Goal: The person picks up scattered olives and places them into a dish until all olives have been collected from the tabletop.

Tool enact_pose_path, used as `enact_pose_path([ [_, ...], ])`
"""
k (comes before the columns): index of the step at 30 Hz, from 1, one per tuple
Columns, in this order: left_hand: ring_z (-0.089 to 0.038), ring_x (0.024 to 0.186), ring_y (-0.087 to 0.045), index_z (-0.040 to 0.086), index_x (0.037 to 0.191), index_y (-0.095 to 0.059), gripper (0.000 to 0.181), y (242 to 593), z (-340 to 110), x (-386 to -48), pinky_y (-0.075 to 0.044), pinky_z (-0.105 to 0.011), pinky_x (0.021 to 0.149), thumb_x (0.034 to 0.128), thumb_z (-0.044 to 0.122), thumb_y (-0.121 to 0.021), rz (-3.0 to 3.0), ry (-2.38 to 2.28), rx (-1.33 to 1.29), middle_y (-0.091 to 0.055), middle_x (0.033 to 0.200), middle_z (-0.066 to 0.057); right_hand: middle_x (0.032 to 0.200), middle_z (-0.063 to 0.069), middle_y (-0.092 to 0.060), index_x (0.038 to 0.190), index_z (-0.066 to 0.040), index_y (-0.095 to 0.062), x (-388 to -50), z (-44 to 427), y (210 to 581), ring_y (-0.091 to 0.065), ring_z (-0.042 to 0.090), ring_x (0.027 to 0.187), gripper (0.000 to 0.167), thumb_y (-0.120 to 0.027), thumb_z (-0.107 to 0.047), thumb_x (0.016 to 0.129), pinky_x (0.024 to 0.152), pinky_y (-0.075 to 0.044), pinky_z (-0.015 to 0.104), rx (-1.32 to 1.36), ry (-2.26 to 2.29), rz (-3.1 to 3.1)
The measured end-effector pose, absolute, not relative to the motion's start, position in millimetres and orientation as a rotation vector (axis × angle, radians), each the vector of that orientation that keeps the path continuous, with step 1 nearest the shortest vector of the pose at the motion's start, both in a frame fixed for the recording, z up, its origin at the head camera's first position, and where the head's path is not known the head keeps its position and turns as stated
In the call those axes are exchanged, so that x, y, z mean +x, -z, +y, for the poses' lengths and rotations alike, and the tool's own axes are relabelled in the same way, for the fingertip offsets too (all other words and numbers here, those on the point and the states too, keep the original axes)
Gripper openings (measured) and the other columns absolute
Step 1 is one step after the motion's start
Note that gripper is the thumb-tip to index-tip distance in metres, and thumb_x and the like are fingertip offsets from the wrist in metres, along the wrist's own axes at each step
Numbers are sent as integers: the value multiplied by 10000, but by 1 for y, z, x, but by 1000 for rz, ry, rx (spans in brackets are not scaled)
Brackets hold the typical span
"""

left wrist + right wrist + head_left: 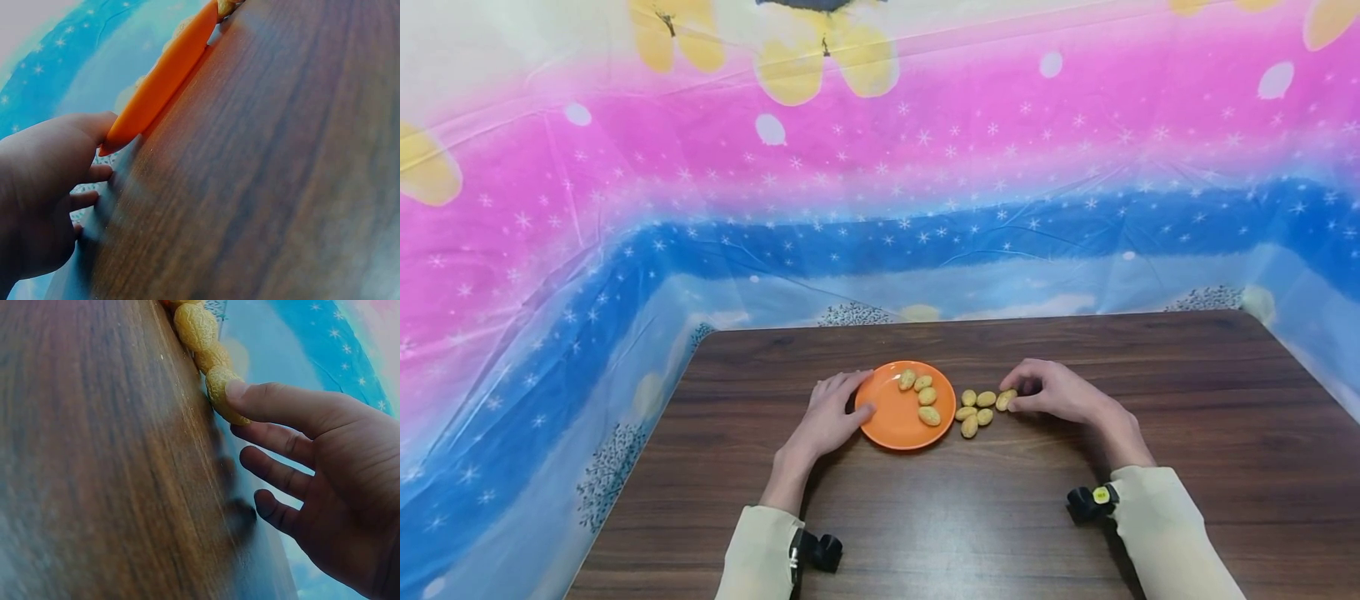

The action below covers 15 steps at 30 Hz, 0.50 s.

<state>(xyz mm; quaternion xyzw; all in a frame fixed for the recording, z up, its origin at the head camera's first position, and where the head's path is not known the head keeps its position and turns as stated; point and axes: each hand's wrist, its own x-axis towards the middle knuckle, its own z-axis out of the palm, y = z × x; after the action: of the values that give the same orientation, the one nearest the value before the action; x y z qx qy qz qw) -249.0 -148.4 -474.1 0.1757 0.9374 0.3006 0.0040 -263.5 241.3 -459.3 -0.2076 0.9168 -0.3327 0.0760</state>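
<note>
An orange plate point(887, 421) lies on the table, and several yellowish peanuts in wrinkled shells point(927, 397) rest on it. My left hand point(831, 412) holds the plate's left edge, with the thumb at the rim and the index finger farther along it. To the right of the plate sits a loose cluster of peanuts point(968, 414). At that cluster's right end, my right hand point(1063, 392) pinches one peanut point(224, 394) between thumb and index finger. Its other fingers are bent and spread below, in the right wrist view.
The dark wood-grain table point(910, 517) extends around the plate. Behind it and along its sides hangs a pink and blue patterned cloth point(880, 183). A small black camera is strapped to each wrist, over pale sleeves point(1172, 517).
</note>
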Motion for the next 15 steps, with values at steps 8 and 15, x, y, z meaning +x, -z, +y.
enact_pose_path([
  [8,-338,1432,-329,227,1511,-441,574,475,-150,-249,-210,-582,1182,972,368,-581,2935,-933,550,-458,1509,-83,1001,-45,-659,1100,-245,-716,-263,239,459,-575,161,909,237,-763,-288,872,771,-466,339,-613,1013,2755],
  [15,-333,1445,-324,231,1513,-437,574,475,-149,-250,-176,-578,1201,977,378,-580,2931,-918,547,-460,1508,-81,970,-43,-655,1105,-232,-713,-263,238,459,-560,164,834,252,-770,-297,868,720,-464,320,-626,1044,2757],
])
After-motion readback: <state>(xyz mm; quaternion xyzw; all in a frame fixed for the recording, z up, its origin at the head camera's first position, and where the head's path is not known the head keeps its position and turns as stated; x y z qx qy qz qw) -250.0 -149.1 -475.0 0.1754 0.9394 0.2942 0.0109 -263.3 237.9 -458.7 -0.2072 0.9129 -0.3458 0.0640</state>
